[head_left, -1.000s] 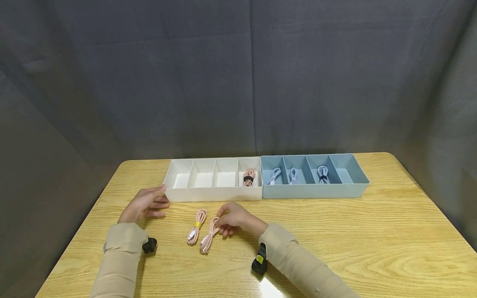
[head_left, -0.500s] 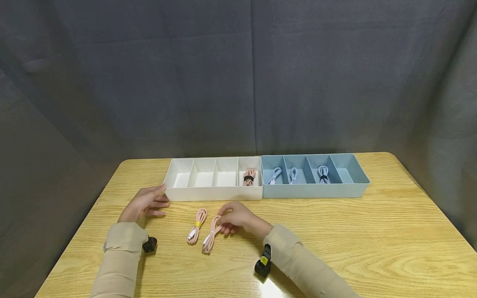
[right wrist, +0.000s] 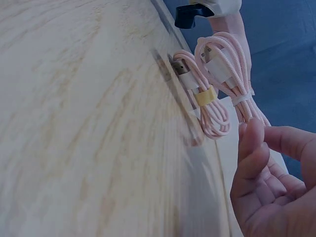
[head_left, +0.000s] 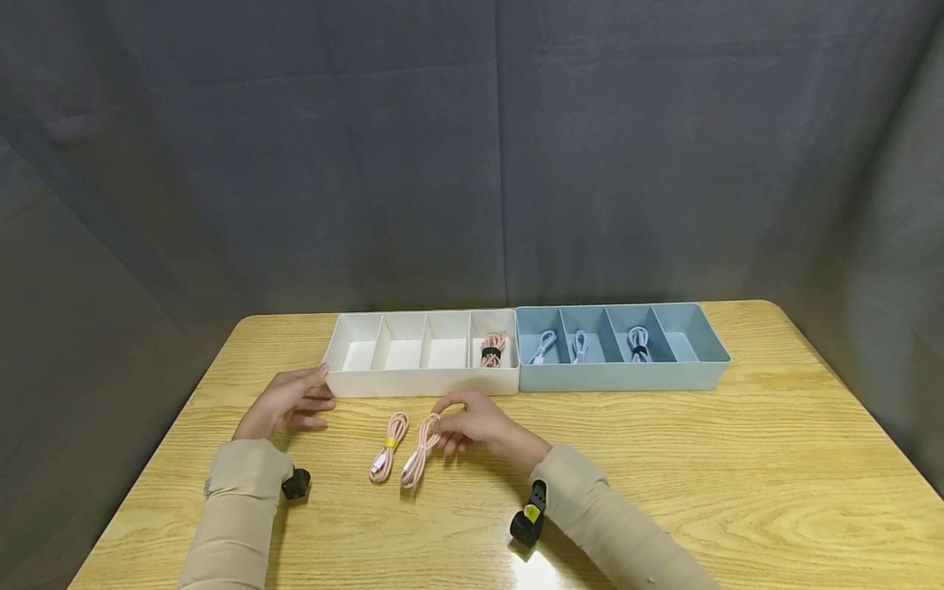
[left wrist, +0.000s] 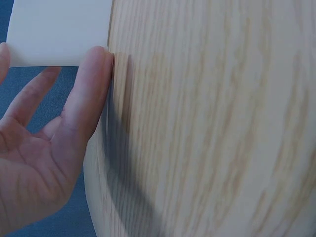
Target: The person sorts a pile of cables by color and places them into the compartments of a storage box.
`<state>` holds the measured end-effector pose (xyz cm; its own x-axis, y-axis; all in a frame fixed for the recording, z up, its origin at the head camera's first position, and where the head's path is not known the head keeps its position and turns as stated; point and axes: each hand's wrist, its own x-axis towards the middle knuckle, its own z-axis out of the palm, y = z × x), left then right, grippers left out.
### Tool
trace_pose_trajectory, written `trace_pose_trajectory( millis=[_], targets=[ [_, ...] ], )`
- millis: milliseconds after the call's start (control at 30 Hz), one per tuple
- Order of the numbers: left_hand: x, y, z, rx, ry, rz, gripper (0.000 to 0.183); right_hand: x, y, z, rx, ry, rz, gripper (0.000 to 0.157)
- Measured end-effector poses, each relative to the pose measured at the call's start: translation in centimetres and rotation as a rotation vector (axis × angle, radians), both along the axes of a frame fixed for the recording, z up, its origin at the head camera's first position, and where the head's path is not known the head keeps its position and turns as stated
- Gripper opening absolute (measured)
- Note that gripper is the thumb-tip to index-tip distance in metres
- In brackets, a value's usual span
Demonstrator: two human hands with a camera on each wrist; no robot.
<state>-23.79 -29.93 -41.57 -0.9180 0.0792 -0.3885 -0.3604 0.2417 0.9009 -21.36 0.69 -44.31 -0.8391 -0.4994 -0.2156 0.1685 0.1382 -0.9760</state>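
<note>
My right hand point(head_left: 475, 424) pinches one end of a coiled pink charging cable point(head_left: 420, 455) with a white tie. In the right wrist view this cable point(right wrist: 228, 64) hangs from thumb and fingertip, raised off the table. Just left of it a second pink cable point(head_left: 388, 449), bound with a yellow tie, lies on the wood. My left hand point(head_left: 288, 400) touches the front left corner of the white divided box point(head_left: 420, 383), fingers loosely extended. The left wrist view has the thumb of that hand point(left wrist: 54, 148) against the box's white wall point(left wrist: 59, 34).
A pink cable with a black tie point(head_left: 492, 351) lies in the white box's rightmost compartment. Butted against that box is a blue divided box point(head_left: 627, 378), with a pale blue cable in each of its three left compartments. A dark curtain point(head_left: 472, 164) hangs behind the table.
The white-tied pink cable has come up off the table in my right hand, which moved slightly away from me and rightward. My left hand has stayed put.
</note>
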Motion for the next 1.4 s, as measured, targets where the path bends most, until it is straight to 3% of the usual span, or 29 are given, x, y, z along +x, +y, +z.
trace_pose_trajectory(
  millis=[367, 833, 1400],
  targets=[
    [-0.3, 0.0, -0.2, -0.028, -0.019, 0.025, 0.072, -0.3, 0.8, 1.4, -0.019, 0.056, -0.024, 0.026],
    [-0.3, 0.0, -0.5, -0.028, -0.007, 0.022, 0.077, -1.4, 1.4, 3.2, -0.067, 0.084, -0.088, 0.028],
    [-0.4, -0.2, -0.6, -0.032, -0.005, 0.029, 0.080, -3.4, 1.6, 5.3, -0.104, 0.098, -0.232, 0.025]
  ],
)
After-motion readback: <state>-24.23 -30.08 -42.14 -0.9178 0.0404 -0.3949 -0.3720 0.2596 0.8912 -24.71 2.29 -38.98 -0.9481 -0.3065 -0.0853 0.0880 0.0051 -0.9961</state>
